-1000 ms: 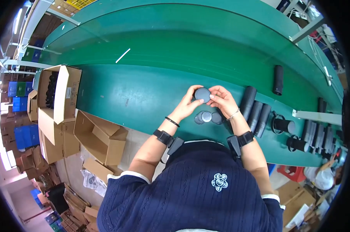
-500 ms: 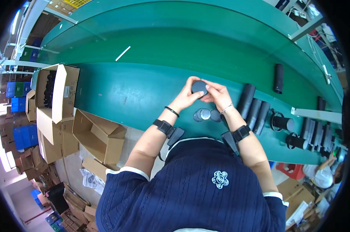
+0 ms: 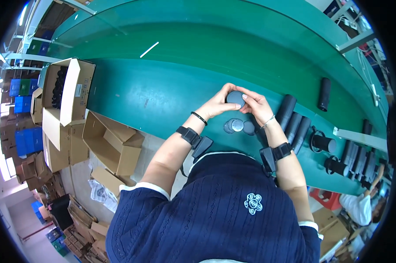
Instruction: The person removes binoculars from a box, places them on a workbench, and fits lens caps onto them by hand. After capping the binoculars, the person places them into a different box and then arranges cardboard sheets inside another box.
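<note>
A dark grey round cap [image 3: 235, 100] is held between my two hands above the green table, its flat face turned up toward me. My left hand [image 3: 220, 103] grips the cap's left side, with the thumb along its lower rim. On the other side, my right hand [image 3: 258, 108] pinches the right edge, its thumb on the rim. The fingertips behind the cap are partly hidden. Just below my hands lie several loose discs: a shiny pale one [image 3: 237, 125] overlaps darker ones, and a dark disc [image 3: 249, 128] lies beside them.
Black tubes [image 3: 287, 108] lie right of my right hand, then flanged black cylinders [image 3: 324, 143] and more tubes. Another black tube [image 3: 324, 94] and a white strip [image 3: 149, 49] rest on the green belt [image 3: 198, 48]. Open cartons [image 3: 112, 142] stand at left. A co-worker [image 3: 357, 206] is at far right.
My view has shifted slightly, so the scene sits differently. Both hands still hold the cap, with its face now showing more fully. The co-worker at right has changed posture.
</note>
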